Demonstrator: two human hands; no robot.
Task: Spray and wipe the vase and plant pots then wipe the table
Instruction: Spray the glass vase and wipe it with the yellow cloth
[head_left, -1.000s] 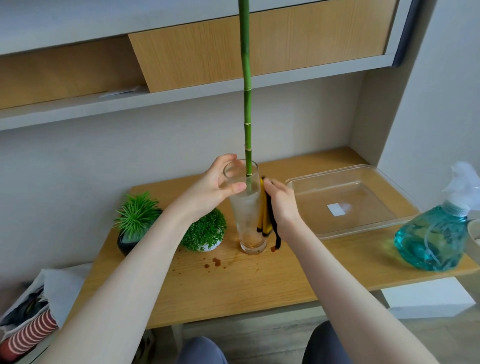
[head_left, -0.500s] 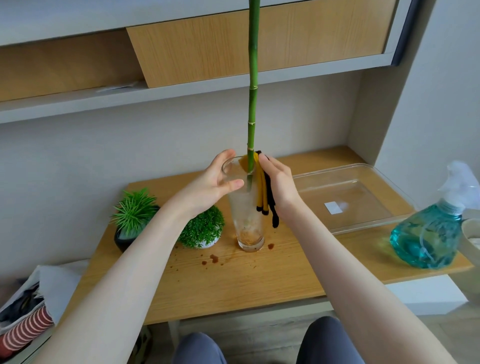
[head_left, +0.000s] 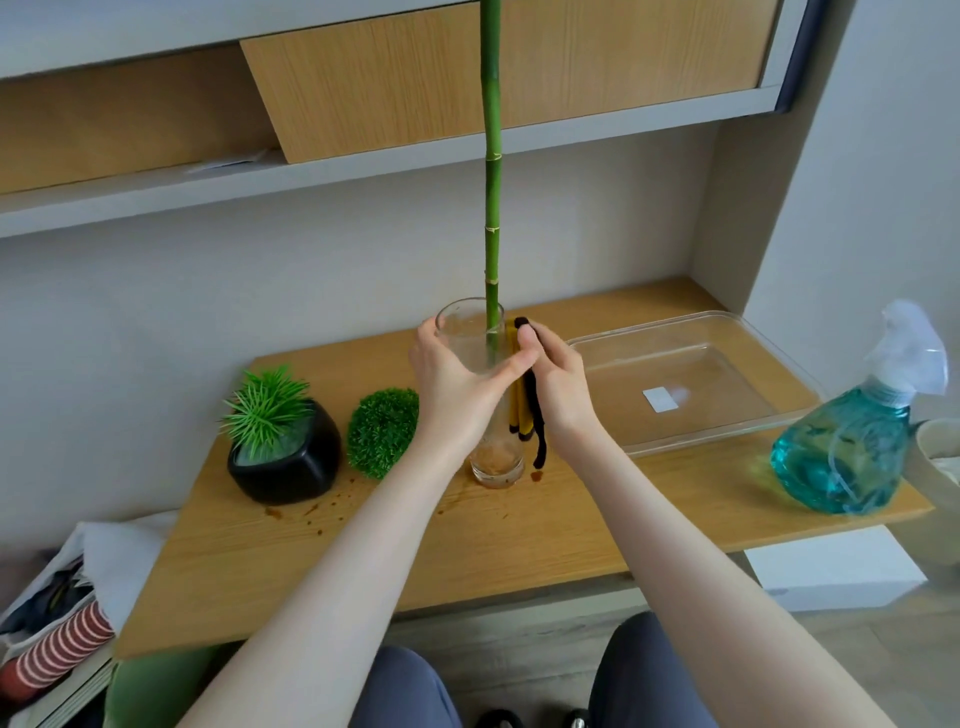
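A tall clear glass vase (head_left: 496, 462) with brown residue at its bottom stands mid-table, a long green bamboo stalk (head_left: 492, 171) rising out of it. My left hand (head_left: 457, 384) is wrapped around the upper part of the vase. My right hand (head_left: 558, 387) presses a yellow and black cloth (head_left: 530, 421) against the vase's right side, the cloth hanging down in strips. To the left stand a black pot with a spiky green plant (head_left: 283, 449) and a round green bush plant (head_left: 383, 431). A blue spray bottle (head_left: 844, 452) stands at the table's right edge.
Brown spots stain the wooden table (head_left: 363, 545) around the vase and pots. A clear plastic tray (head_left: 691, 379) lies at the back right. A white bowl rim (head_left: 935, 457) shows at the far right. Bags and clothes (head_left: 57, 618) sit low on the left. Shelves hang overhead.
My right hand slid the cloth up the vase's side to near the rim. My left hand shifted its hold lower around the vase. The camera view swung slightly.
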